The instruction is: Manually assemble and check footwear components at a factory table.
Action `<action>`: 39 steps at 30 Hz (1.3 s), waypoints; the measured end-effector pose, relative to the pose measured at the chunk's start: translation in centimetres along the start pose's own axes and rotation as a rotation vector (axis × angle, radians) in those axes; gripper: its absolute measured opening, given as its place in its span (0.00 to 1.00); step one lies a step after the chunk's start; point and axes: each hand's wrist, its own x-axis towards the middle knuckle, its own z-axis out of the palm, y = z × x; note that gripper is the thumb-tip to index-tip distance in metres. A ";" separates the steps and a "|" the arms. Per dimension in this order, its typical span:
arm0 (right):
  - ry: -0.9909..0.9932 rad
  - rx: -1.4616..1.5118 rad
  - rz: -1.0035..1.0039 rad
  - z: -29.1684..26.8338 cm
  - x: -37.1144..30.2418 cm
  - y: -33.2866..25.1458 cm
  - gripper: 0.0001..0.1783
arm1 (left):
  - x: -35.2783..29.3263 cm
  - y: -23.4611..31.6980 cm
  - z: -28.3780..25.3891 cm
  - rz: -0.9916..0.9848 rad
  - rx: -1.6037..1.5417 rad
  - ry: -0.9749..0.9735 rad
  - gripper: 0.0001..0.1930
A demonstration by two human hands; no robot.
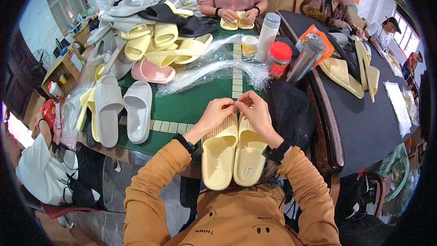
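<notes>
A pair of pale yellow slide slippers lies side by side before me at the table's near edge, the left slipper point(219, 160) and the right slipper point(249, 157), with open heels toward my body. Over their toe ends, my left hand point(215, 116) and my right hand point(256, 115) meet fingertip to fingertip. Both are closed in a pinch; whatever lies between the fingers is too small to make out. Beyond them, a bundle of thin clear plastic strands point(218, 74) stretches across the green table top point(182, 101).
Left, grey slippers point(137, 111) stand beside a heap of yellow, grey and black slides point(154, 36). A pink slipper point(153, 71), paper cup point(249, 45), red-lidded jar point(279, 59) and tumblers point(268, 34) sit farther off. Opposite, a person handles yellow slippers point(237, 22). Black cloth point(291, 114) lies right.
</notes>
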 end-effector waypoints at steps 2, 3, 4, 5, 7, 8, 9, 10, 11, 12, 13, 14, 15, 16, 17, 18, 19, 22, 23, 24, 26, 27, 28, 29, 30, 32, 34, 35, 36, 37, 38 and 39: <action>-0.010 0.011 0.001 -0.1 0.0 -0.1 0.07 | -0.2 0.5 0.1 0.000 0.009 0.014 0.08; -0.017 0.074 0.028 -0.1 -0.1 -0.1 0.06 | -0.4 0.6 0.2 0.030 -0.023 0.032 0.09; -0.021 0.138 0.053 -0.2 0.0 0.0 0.06 | -0.4 0.8 0.2 0.061 -0.055 0.049 0.09; -0.022 0.140 0.053 -0.3 0.1 0.4 0.06 | -0.5 1.0 0.4 0.060 -0.054 0.049 0.09; 0.017 0.314 0.082 -0.5 0.3 1.2 0.05 | -0.6 1.3 0.8 0.058 -0.233 0.109 0.09; 0.015 0.373 0.109 -0.6 0.4 1.3 0.04 | -0.6 1.0 0.7 0.056 -0.231 0.112 0.09; 0.012 0.375 0.109 -0.7 0.4 1.4 0.04 | -0.5 0.6 0.6 0.051 -0.177 0.133 0.09; -0.021 0.432 0.163 -0.9 0.2 1.0 0.04 | -0.6 0.5 0.5 0.045 -0.125 0.153 0.08; -0.055 0.488 0.216 -1.0 0.1 0.9 0.04 | -0.6 0.5 0.5 0.042 -0.124 0.154 0.08; -0.056 0.490 0.218 -0.9 0.2 1.0 0.04 | -0.5 0.4 0.5 0.066 -0.040 0.191 0.08; -0.058 0.465 0.197 -0.9 0.2 1.2 0.04 | -0.5 0.4 0.5 0.091 0.044 0.226 0.07; -0.059 0.441 0.176 -0.9 0.2 1.3 0.03 | -0.5 0.4 0.7 0.089 0.044 0.224 0.07; -0.057 0.442 0.177 -1.0 0.2 1.4 0.03 | -0.4 0.3 0.8 0.135 0.094 0.229 0.07; -0.066 0.421 0.174 -1.1 0.1 1.4 0.03 | -0.4 0.2 0.8 0.181 0.145 0.235 0.07; -0.075 0.400 0.171 -1.1 0.1 1.4 0.03 | -0.4 0.0 0.8 0.180 0.147 0.235 0.07; -0.075 0.402 0.171 -1.0 0.2 1.5 0.03 | -0.4 -0.1 0.8 0.221 0.205 0.229 0.08; -0.073 0.392 0.153 -1.0 0.2 1.6 0.03 | -0.4 -0.1 0.8 0.263 0.261 0.221 0.08; -0.074 0.362 0.122 -0.9 0.1 1.5 0.03 | -0.5 0.0 1.0 0.258 0.263 0.221 0.08; -0.078 0.341 0.109 -0.9 0.1 1.4 0.03 | -0.4 -0.1 1.0 0.259 0.263 0.220 0.08; -0.077 0.342 0.108 -0.8 0.1 1.4 0.03 | -0.4 -0.3 1.0 0.257 0.258 0.223 0.08; -0.078 0.360 0.134 -0.8 0.2 1.5 0.04 | -0.5 -0.3 1.0 0.255 0.253 0.225 0.08; -0.077 0.361 0.133 -0.8 0.2 1.5 0.04 | -0.5 -0.2 1.0 0.273 0.253 0.226 0.08; -0.079 0.371 0.129 -0.7 0.2 1.6 0.04 | -0.5 -0.3 1.0 0.291 0.252 0.226 0.08; -0.081 0.382 0.124 -0.7 0.2 1.7 0.04 | -0.4 -0.3 1.0 0.293 0.252 0.224 0.08; -0.079 0.381 0.123 -0.7 0.2 1.8 0.04 | -0.4 -0.3 1.1 0.292 0.251 0.230 0.07; -0.092 0.320 0.075 -0.6 0.2 2.0 0.04 | -0.4 -0.3 1.1 0.291 0.250 0.234 0.07; -0.065 0.253 0.055 -0.5 0.2 2.1 0.05 | -0.5 -0.2 1.0 0.228 0.243 0.204 0.07; -0.040 0.187 0.036 -0.5 0.2 2.1 0.05 | -0.5 -0.1 1.0 0.228 0.242 0.204 0.07; -0.040 0.187 0.036 -0.5 0.2 2.3 0.05 | -0.6 0.0 1.0 0.230 0.237 0.198 0.07; -0.039 0.217 0.020 -0.4 0.3 2.4 0.05 | -0.6 0.0 1.0 0.233 0.232 0.192 0.07; -0.039 0.247 0.005 -0.3 0.4 2.6 0.05 | -0.6 0.0 1.0 0.233 0.231 0.192 0.07; -0.039 0.246 0.005 -0.4 0.4 2.7 0.05 | -0.5 0.0 1.0 0.246 0.237 0.195 0.07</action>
